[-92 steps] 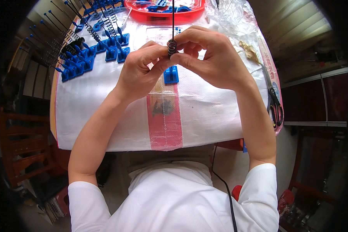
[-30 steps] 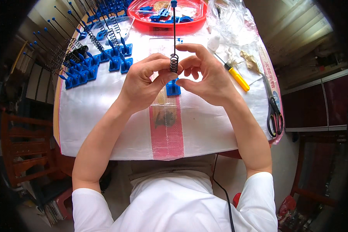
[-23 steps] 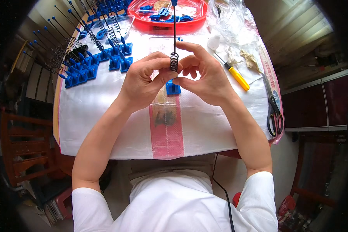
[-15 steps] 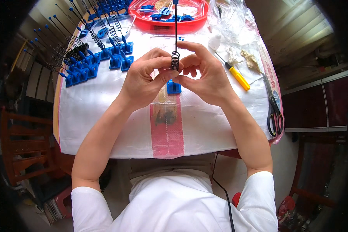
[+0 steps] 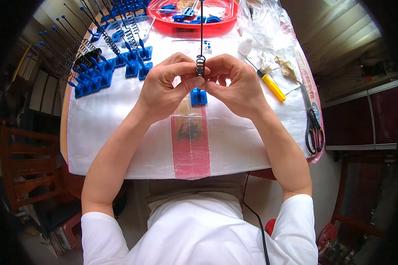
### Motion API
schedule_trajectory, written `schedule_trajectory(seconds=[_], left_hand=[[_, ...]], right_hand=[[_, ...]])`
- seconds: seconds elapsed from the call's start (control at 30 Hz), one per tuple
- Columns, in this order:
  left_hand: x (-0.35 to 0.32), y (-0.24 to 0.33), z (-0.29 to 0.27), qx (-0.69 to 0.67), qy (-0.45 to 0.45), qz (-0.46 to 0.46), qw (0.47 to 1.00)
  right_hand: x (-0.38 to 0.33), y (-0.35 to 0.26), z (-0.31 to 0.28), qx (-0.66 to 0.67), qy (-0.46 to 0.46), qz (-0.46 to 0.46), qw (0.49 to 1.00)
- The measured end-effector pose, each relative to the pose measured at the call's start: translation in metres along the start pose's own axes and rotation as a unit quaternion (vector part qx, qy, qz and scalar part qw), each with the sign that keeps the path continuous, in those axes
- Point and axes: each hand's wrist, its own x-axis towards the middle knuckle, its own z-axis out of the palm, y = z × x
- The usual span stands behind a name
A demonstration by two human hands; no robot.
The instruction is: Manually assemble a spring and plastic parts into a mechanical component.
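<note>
A black coil spring (image 5: 200,65) with a straight rod rising from it stands upright over a blue plastic base (image 5: 199,97) on the table. My left hand (image 5: 168,84) pinches the lower end of the spring between thumb and fingers. From the other side, my right hand (image 5: 234,84) closes its thumb and fingertips on the same lower end. The joint between spring and base is hidden behind my fingertips. Several similar blue bases with springs and rods (image 5: 93,79) are grouped at the left of the table.
A red tray (image 5: 192,28) with blue parts sits at the far side, beside a clear plastic container (image 5: 143,26). To the right lie a yellow-handled screwdriver (image 5: 273,87), black-handled scissors (image 5: 314,132) and crumpled clear plastic (image 5: 267,31). Tiny blue-tipped pieces (image 5: 208,45) lie behind my hands.
My right hand's raised index finger has come down and curled in against the spring. The spring and base stay in nearly the same place.
</note>
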Motion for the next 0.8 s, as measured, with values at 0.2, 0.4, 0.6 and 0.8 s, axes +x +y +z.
schedule_trajectory(seconds=[0.2, 0.4, 0.6, 0.8], left_hand=[[-0.0009, 0.0001, 0.0009, -0.025, 0.001, -0.012, 1.0], [-0.0019, -0.0005, -0.0004, -0.028, -0.004, -0.024, 0.999], [-0.0026, -0.0019, -0.0012, -0.031, -0.007, -0.03, 0.999], [-0.0031, -0.0028, -0.0014, -0.058, -0.015, -0.039, 0.997]], right_hand=[[0.0006, 0.0003, -0.0012, -0.051, 0.006, -0.04, 0.998], [0.0, 0.0001, 0.0012, -0.05, 0.022, -0.072, 0.996], [0.0008, -0.0006, 0.0033, -0.067, 0.033, -0.089, 0.993], [0.0008, 0.0021, 0.0045, -0.079, 0.044, -0.117, 0.989]])
